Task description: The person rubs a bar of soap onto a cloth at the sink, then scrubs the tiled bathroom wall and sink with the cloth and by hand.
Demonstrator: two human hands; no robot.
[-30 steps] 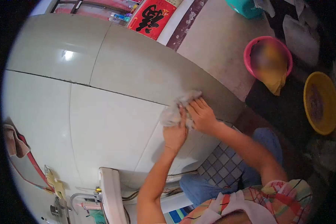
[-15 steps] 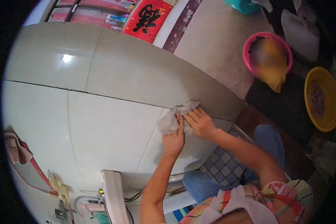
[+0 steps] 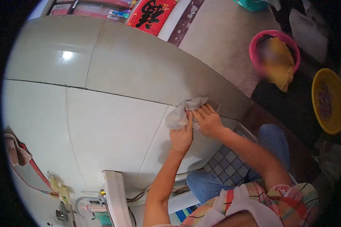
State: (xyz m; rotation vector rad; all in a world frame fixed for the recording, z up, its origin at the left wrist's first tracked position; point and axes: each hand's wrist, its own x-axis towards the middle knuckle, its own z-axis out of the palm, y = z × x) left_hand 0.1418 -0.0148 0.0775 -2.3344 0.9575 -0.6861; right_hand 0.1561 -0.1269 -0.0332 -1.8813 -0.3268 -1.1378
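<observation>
A damp-looking grey rag (image 3: pixel 176 118) lies bunched against the tiled wall (image 3: pixel 113 117), across the dark joint between the white tiles and the greyer ones. My left hand (image 3: pixel 182 139) holds its lower part, thumb side towards the other hand. Close beside it, my right hand (image 3: pixel 209 122) presses the rag's right side to the wall with its fingers laid over the cloth. Folds of the rag hide some of my left fingertips.
A white sink (image 3: pixel 113 189) with a tap and hoses is at lower left. Blue-grey floor tiles (image 3: pixel 227 166) show by my knees. To the right are a pink basin (image 3: pixel 255 56) holding cloth and a yellow basin (image 3: pixel 316 102). A red paper sign (image 3: pixel 151 17) hangs above.
Both hands and the rag have shifted slightly right and up along the wall. The view has tilted a little with them. The hold on the rag looks the same.
</observation>
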